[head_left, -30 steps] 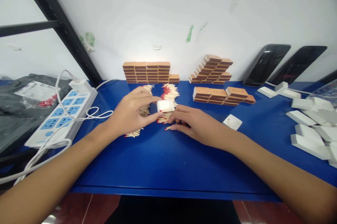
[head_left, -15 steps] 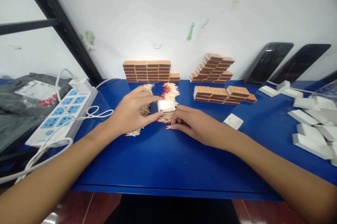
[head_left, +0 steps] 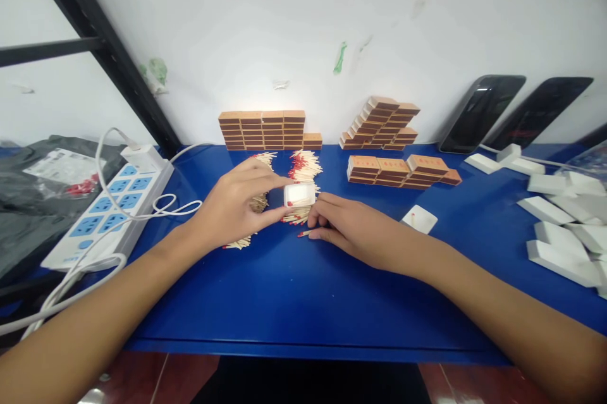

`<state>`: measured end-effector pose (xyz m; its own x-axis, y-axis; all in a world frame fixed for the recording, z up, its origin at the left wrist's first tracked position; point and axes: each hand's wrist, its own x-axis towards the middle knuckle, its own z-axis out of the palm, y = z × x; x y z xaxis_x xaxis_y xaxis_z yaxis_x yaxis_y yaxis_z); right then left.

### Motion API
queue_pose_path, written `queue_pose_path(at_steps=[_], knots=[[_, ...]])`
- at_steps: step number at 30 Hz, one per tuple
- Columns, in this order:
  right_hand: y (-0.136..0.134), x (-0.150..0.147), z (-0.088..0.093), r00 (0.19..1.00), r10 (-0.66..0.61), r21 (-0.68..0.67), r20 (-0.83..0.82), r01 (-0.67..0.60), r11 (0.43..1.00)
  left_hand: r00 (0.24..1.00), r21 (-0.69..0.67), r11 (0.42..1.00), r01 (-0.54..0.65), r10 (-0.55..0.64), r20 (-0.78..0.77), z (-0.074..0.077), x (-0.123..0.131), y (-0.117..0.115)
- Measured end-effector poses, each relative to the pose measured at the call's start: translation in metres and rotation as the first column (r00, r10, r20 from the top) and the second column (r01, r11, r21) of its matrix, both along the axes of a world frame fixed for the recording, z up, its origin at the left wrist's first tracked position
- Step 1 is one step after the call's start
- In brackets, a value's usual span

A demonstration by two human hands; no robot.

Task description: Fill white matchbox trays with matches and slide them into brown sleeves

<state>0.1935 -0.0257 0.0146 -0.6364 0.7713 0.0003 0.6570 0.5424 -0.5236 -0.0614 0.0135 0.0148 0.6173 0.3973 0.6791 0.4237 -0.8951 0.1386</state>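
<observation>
My left hand pinches a small white matchbox tray between thumb and fingers, held just above the blue table. My right hand rests on the table beside it, fingers curled together on red-tipped matches. Loose matches lie in a pile behind the tray, and more matches lie under my left hand.
Brown matchbox stacks stand against the wall, with a lower stack nearer. A white tray lies to the right. White inner trays pile at far right. A power strip with cables sits left. Dark phones lean on the wall.
My left hand has tilted and lowered the white tray slightly. My right hand's fingers have drawn a few matches closer together on the table.
</observation>
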Motion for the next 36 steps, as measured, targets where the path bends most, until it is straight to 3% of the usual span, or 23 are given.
queue_pose_path(at_steps=[7, 12, 20, 23, 27, 36], knots=[[0.000, 0.000, -0.001, 0.998, 0.031, 0.028, 0.045, -0.032, 0.999, 1.000, 0.018, 1.000, -0.003, 0.003, -0.009, -0.001, 0.000, 0.002], [0.000, 0.005, 0.003, 0.999, 0.011, 0.045, -0.039, -0.010, 0.999, 0.999, 0.012, 0.999, -0.034, 0.035, -0.009, -0.002, -0.001, 0.003], [0.010, 0.011, 0.000, 0.977, -0.039, 0.318, -0.210, 0.105, 0.942, 1.000, 0.005, 1.000, 0.006, -0.006, -0.014, -0.002, 0.000, 0.001], [0.012, 0.012, -0.002, 0.970, -0.043, 0.367, -0.238, 0.131, 0.921, 0.998, -0.013, 0.998, -0.054, 0.054, -0.013, -0.004, -0.001, 0.001], [0.013, 0.012, -0.004, 0.963, -0.057, 0.404, -0.265, 0.165, 0.900, 0.987, -0.060, 0.985, -0.160, 0.161, 0.007, -0.006, 0.000, -0.001], [0.014, 0.014, -0.002, 0.957, -0.083, 0.418, -0.277, 0.197, 0.887, 0.994, -0.121, 0.987, -0.110, 0.108, -0.026, -0.005, 0.005, -0.007]])
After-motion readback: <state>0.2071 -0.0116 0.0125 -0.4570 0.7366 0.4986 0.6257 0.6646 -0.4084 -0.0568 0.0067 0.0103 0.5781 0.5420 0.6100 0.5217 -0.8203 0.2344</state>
